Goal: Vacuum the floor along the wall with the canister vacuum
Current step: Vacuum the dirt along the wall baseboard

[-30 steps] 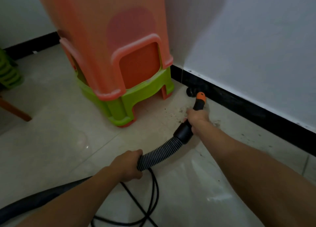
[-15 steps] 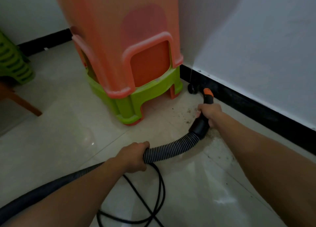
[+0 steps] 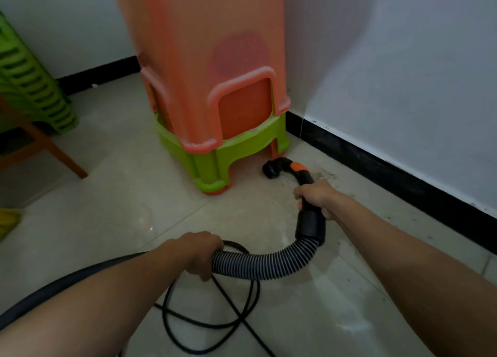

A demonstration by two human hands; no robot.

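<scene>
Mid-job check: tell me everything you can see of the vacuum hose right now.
The vacuum hose is grey, ribbed, flexible plastic by its look. The left hand grips it; from there it bends up into a smooth black cuff. Above that, the right hand holds a curved black handle with an orange patch. The round black nozzle lies low beside the green stool, apart from the black baseboard; floor contact is unclear.

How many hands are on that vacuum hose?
2. The left hand grips the ribbed grey vacuum hose near the bottom centre; the right hand grips its black, orange-tipped handle nearer the white wall. Neither is hidden.
</scene>
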